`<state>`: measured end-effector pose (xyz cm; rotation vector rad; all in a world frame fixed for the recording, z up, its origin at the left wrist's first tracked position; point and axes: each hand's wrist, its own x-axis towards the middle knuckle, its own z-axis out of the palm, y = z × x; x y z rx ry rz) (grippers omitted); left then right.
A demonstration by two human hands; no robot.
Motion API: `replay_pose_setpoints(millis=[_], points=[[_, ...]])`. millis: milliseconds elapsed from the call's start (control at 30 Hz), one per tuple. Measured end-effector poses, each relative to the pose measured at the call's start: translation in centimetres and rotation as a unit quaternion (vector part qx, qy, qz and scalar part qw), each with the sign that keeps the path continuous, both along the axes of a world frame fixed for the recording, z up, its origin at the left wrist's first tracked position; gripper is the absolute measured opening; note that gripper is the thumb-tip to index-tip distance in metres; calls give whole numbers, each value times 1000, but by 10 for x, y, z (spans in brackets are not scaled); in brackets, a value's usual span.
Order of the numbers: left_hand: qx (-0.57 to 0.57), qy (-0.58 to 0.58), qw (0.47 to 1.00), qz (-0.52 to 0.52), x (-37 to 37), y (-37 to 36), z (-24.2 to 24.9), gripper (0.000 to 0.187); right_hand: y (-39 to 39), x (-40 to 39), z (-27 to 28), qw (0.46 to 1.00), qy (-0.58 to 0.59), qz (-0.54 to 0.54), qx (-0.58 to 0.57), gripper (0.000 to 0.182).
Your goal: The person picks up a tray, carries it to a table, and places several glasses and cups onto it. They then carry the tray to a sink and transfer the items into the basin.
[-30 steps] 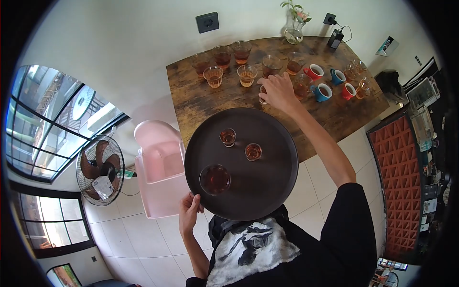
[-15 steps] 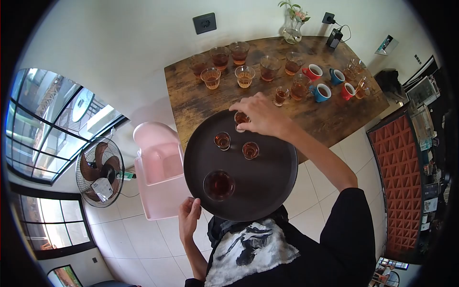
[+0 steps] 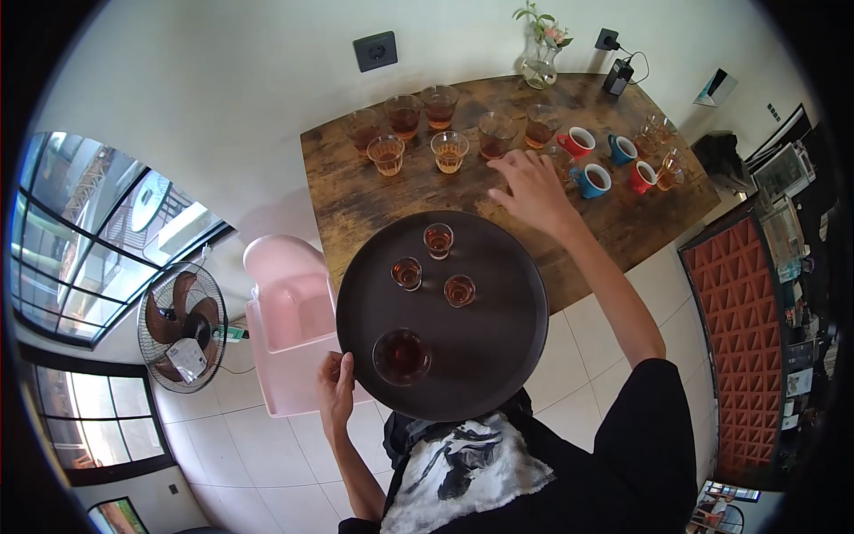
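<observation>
My left hand (image 3: pixel 336 392) grips the left edge of a round dark serving tray (image 3: pixel 489 347), thumb on the rim. On the tray stand three shot glasses of amber drink: one at the top (image 3: pixel 438 240), one on the left (image 3: pixel 406 273) and one on the right (image 3: pixel 460 290). A wider glass of darker drink (image 3: pixel 402 357) sits lower on the tray. Over the wooden table (image 3: pixel 382 198), my right hand (image 3: pixel 538 196) reaches out with thumb and fingers apart. It is close to a tumbler of dark drink (image 3: pixel 496 135) and partly covers another glass (image 3: pixel 560 162). What lies under the palm is hidden.
More tumblers (image 3: pixel 403 117) stand at the table's back left. Red cups (image 3: pixel 580 142), blue cups (image 3: pixel 595 181) and glasses stand to the right. A flower vase (image 3: pixel 540 67) is at the back. Left of the tray are a pink plastic chair (image 3: pixel 298 311) and a fan (image 3: pixel 182 325).
My right hand has let go of the top shot glass, leaving it on the tray, and moved up and right over the table. My left hand stays on the tray's edge.
</observation>
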<state>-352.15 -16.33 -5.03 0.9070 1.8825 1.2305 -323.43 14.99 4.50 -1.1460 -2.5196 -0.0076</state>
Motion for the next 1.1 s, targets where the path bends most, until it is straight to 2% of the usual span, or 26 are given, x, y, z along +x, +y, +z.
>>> replay_pose_setpoints(millis=[67, 200, 267, 367, 400, 467, 533, 567, 600, 700, 800, 933, 1033, 1100], points=[[-14, -18, 1000, -8, 1, -1, 4, 36, 7, 11, -12, 991, -94, -93, 28, 40], [-27, -21, 999, -30, 5, -11, -1, 37, 14, 20, -24, 988, -110, -97, -42, 37], [-47, -7, 999, -24, 16, -16, 5, 37, 15, 22, -25, 994, -14, -76, -80, 37], [-78, 9, 997, -21, 26, -27, 5, 39, -10, 17, 2, 996, 33, -64, -54, 37], [-104, 14, 994, -25, 29, -30, 8, 40, -19, 15, 14, 996, 33, -65, -56, 37], [-123, 22, 992, -30, 38, -33, 18, 39, -33, 10, 31, 989, 48, -14, -136, 40], [-138, -14, 987, -75, 46, -32, 36, 35, -44, 3, 31, 991, 29, -4, -130, 42], [-165, -23, 977, -134, 35, -38, 29, 32, -49, -1, 31, 992, 8, 8, -124, 43], [-163, -22, 977, -135, 28, -37, 30, 32, -52, -4, 28, 992, 9, 7, -123, 43], [-74, -10, 996, -47, 10, -30, 32, 28, -55, -14, 14, 985, -7, 65, -159, 44], [-23, 5, 1000, 7, 0, -15, 33, 28, -51, -18, -9, 987, -6, 106, -117, 46], [-18, 44, 999, 17, 0, 6, 22, 31, -46, -7, 2, 982, -23, 111, -151, 52], [-18, 45, 999, 5, 4, 12, 11, 34, -26, 17, 27, 990, 22, 54, -132, 60], [-34, 39, 999, 5, 5, 11, 14, 34, 2, 41, 18, 997, 21, -58, -50, 63]])
